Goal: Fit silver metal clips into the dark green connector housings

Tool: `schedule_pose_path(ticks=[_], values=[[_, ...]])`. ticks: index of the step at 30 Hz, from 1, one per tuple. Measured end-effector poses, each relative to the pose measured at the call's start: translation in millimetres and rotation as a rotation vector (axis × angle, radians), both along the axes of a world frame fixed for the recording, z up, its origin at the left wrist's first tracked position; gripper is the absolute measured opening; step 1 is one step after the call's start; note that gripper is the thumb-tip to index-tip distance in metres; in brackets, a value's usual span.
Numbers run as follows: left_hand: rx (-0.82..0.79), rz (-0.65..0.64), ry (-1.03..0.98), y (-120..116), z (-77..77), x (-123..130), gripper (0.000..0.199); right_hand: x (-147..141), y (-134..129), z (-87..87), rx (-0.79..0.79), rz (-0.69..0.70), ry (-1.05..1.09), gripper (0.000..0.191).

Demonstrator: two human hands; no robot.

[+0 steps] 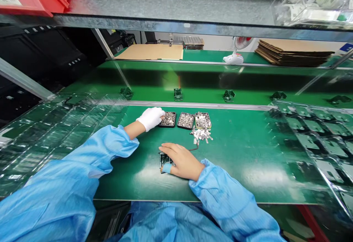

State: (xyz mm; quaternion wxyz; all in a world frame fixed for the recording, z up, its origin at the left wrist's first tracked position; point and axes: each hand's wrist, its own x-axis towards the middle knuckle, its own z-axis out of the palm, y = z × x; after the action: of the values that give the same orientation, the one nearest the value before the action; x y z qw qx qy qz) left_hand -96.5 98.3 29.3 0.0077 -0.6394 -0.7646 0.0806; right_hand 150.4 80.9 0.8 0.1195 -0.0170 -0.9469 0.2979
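- Circuit board (164, 160): one, small, dark green with pale components; flat on the green worktop (237, 153), partly covered by a hand.
- Right hand (182, 161): bare, blue wrap on the thumb; over the circuit board's right part, thumb and forefinger spread wide; whether it grips cannot be told.
- Left hand (151, 118): white-gloved, beyond the circuit board and to its left; fingers drawn narrow at the left tray; whether a part is pinched cannot be told.
- Left tray (167, 125): black, beyond the circuit board; small silvery parts.
- Middle tray (185, 127): dark, right of the former; similar parts.
- Right tray (203, 127): rightmost of the row, heaped with shiny metal pieces.
- Loose metal pieces (202, 134): piled beyond the circuit board, to its right, just before the right tray.
- Plastic blister trays (317, 139): far right of the circuit board, boards in their pockets.
- Worktop edges: metal rail (198, 105) beyond the trays; near edge before the circuit board; widest bare stretch to its right.
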Motion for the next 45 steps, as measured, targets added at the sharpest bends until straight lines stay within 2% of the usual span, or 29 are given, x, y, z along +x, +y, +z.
schedule_pose_path(ticks=[7, 11, 17, 21, 26, 30, 33, 35, 40, 42, 45], values=[[0.017, -0.014, -0.102, 0, -7.3, -2, 0.018, -1, -1, -0.3, 0.002, 0.011, -0.018, 0.061], [0.08, -0.007, -0.196, 0, -9.4, -3, 0.015, -1, 0, -0.6, 0.003, 0.012, -0.013, 0.062], [0.215, 0.057, -0.382, -2, -4.4, -3, 0.019, 0, 0, 0.0, -0.001, -0.006, 0.01, 0.06], [0.255, 0.086, -0.448, -4, -7.3, 0, 0.022, 0, 0, 0.2, -0.01, -0.01, 0.018, 0.06], [0.26, 0.076, -0.436, -3, -10.7, 6, 0.028, -1, 1, -1.0, -0.005, -0.007, 0.01, 0.061], [0.215, 0.003, -0.367, -8, -4.1, 13, 0.025, -1, 1, -2.8, -0.01, -0.011, 0.032, 0.059], [0.171, -0.045, -0.326, -23, 2.2, 20, 0.027, 0, 3, -0.8, -0.026, -0.002, 0.062, 0.057], [0.145, -0.057, -0.313, -37, 3.7, 23, 0.027, 3, 8, 2.3, -0.066, -0.051, 0.123, 0.051], [-0.047, -0.061, -0.435, -76, -9.1, 30, 0.02, 7, 26, 4.3, -0.216, -0.378, 0.257, 0.033], [-0.09, -0.044, -0.47, -83, -18.7, 36, 0.025, 7, 28, 0.8, -0.225, -0.417, 0.238, 0.03], [-0.023, 0.003, -0.475, -83, -30.4, 44, 0.015, 4, 27, -6.4, -0.21, -0.397, 0.183, 0.03]])
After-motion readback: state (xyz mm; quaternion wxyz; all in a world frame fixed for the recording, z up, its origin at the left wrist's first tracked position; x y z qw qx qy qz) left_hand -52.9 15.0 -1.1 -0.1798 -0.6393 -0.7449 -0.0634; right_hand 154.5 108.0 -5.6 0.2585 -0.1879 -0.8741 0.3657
